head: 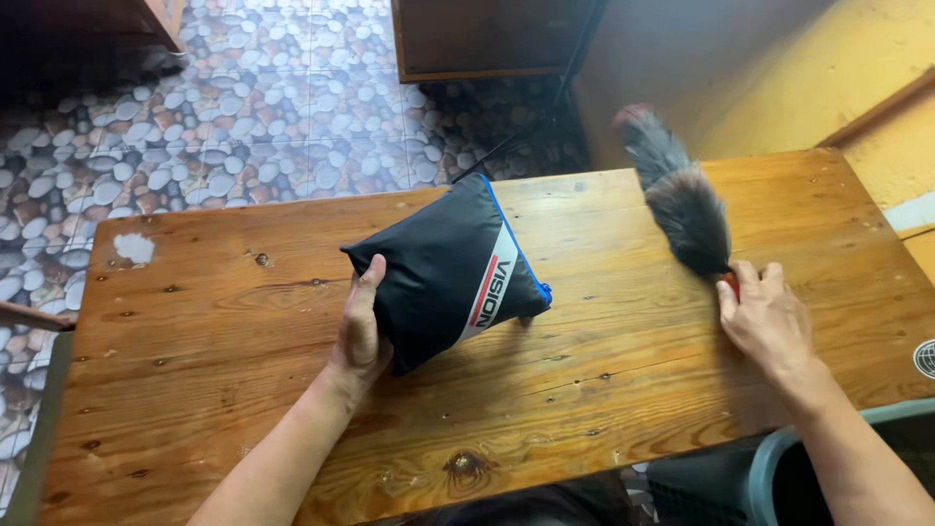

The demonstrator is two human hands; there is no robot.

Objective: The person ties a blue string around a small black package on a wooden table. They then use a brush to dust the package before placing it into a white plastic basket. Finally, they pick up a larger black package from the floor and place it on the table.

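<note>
Head view: left hand (pixel 358 326) fingers clasp black pouch (pixel 443 268) edge, right hand (pixel 769 317) fingers gripping feather duster (pixel 682 200) w/ wrist bent.

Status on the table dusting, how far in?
Done: cannot tell which parts are swept; the wooden table shows no dust line. In hand: right hand holds the feather duster on the far right of the top, while left hand tilts the black bag up. Left: likely the patch under the bag.
</note>
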